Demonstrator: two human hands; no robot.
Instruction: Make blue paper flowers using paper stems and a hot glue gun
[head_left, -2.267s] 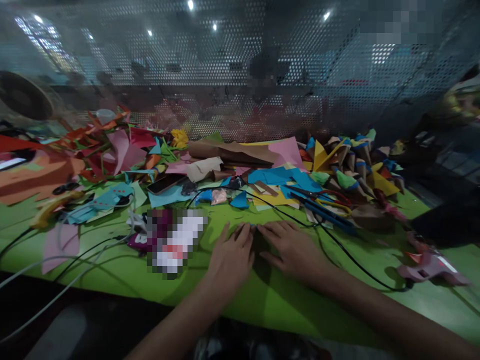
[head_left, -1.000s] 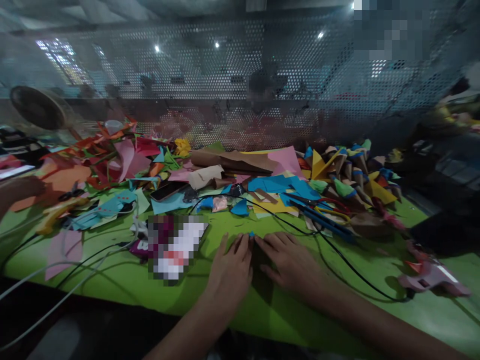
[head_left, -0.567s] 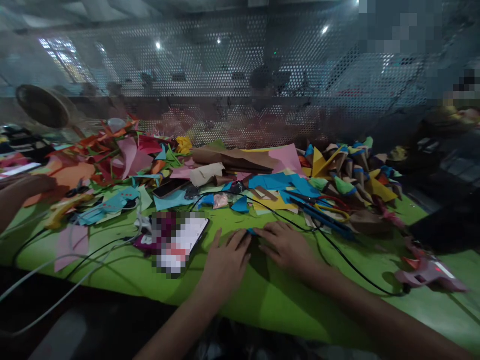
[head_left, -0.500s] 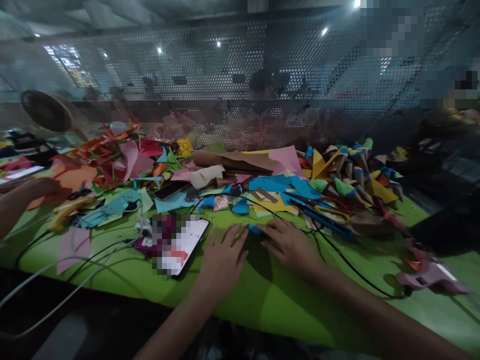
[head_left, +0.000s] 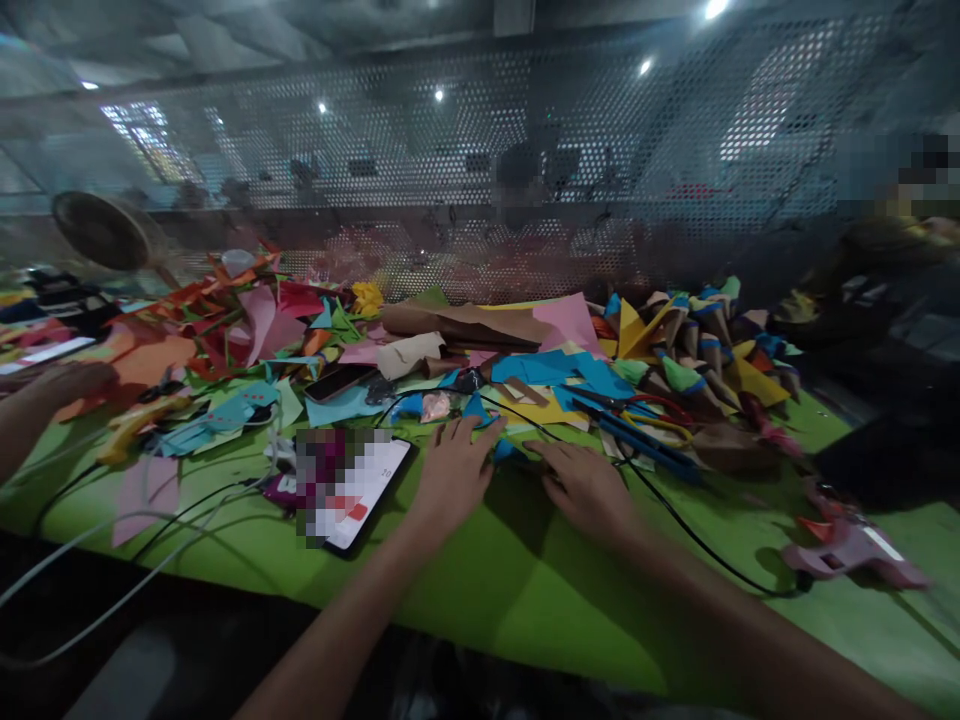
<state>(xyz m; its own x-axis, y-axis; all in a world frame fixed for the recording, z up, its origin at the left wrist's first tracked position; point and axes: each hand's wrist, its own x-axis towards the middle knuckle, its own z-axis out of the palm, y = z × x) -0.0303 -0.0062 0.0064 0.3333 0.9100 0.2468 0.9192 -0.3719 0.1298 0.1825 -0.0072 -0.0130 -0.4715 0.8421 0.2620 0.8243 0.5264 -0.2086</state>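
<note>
A small blue piece of paper (head_left: 508, 452) lies on the green tabletop between my two hands. My left hand (head_left: 452, 472) rests palm down with its fingers stretched forward, the fingertips at the paper's left edge; I cannot tell whether they press on it. To the right, my right hand (head_left: 589, 487) has its index finger and thumb apart, pointing at the paper with a small gap between. Just beyond my left fingertips sits another folded blue scrap (head_left: 475, 408). A phone with a lit screen (head_left: 367, 500) lies left of my left hand.
Scissors with red and yellow handles (head_left: 660, 418) lie beyond my right hand. A black cable (head_left: 686, 515) runs to a pink glue gun (head_left: 855, 555). A yellow glue gun (head_left: 142, 425), coloured paper heaps (head_left: 255, 320) and another person's hand (head_left: 75, 385) are at left.
My left hand has shifted slightly forward. My right hand's fingers have drawn back to the right, and more of the small blue paper shows between the hands.
</note>
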